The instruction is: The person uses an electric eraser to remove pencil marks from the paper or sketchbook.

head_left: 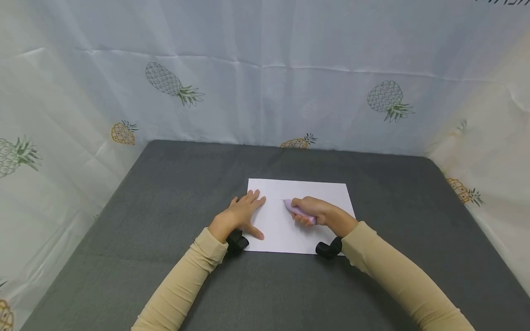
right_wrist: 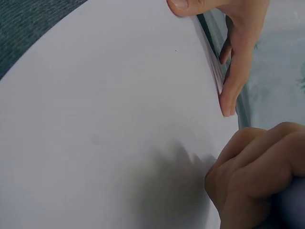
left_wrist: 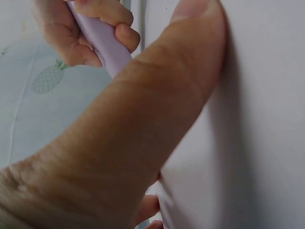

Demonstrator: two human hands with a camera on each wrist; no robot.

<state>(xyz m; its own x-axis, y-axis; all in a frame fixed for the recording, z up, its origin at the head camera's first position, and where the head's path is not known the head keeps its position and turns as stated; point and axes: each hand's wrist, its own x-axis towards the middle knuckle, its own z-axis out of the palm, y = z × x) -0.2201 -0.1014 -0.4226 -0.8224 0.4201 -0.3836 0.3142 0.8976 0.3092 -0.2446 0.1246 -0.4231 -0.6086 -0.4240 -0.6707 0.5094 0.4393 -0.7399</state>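
Note:
A white sheet of paper (head_left: pixel 281 236) lies on the dark grey table. My left hand (head_left: pixel 242 211) rests on its left side, fingers spread and thumb apart. Over the middle of the sheet, my right hand (head_left: pixel 314 210) grips a lavender handheld tool (head_left: pixel 299 214) with a thin tip pointing left, at or just above the paper. The tool's exact kind is unclear. In the left wrist view, my left thumb (left_wrist: pixel 152 95) covers part of the lavender handle (left_wrist: pixel 102 40). Curled right fingers (right_wrist: pixel 252 167) show in the right wrist view, where the tool is hidden.
The grey tabletop (head_left: pixel 165 207) extends around the sheet on all sides. A pale curtain (head_left: pixel 265 101) printed with pineapples hangs behind and at both sides. Black wrist devices sit under the left wrist (head_left: pixel 237 242) and right wrist (head_left: pixel 329 248), close to the paper's near edge.

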